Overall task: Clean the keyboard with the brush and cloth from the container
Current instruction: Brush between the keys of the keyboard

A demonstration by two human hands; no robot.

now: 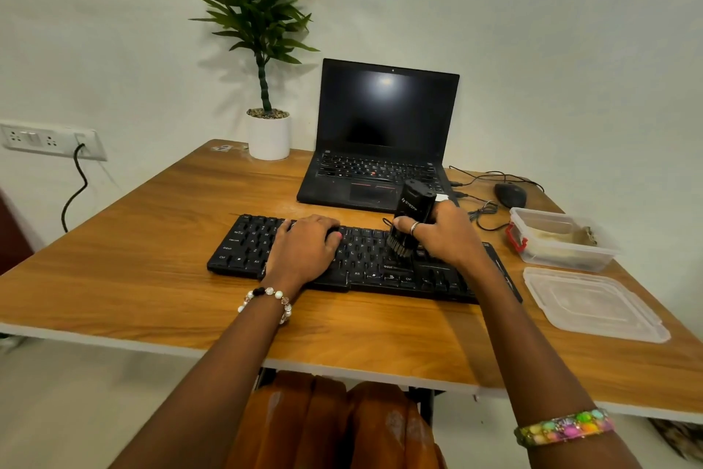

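Note:
A black keyboard (365,263) lies across the middle of the wooden table (152,263). My left hand (304,244) rests flat on its left-centre keys, fingers together, holding nothing. My right hand (445,234) grips a black block-shaped brush (411,213) held upright, its bristles pressed onto the keys right of centre. To the right stands the clear plastic container (563,240) with a red latch, lid off; something pale lies inside, but I cannot tell if it is the cloth.
The container's clear lid (593,303) lies at the right front edge. Behind the keyboard sits an open black laptop (380,149), with a mouse (509,194) and loose cables to its right. A potted plant (268,133) stands at the back left.

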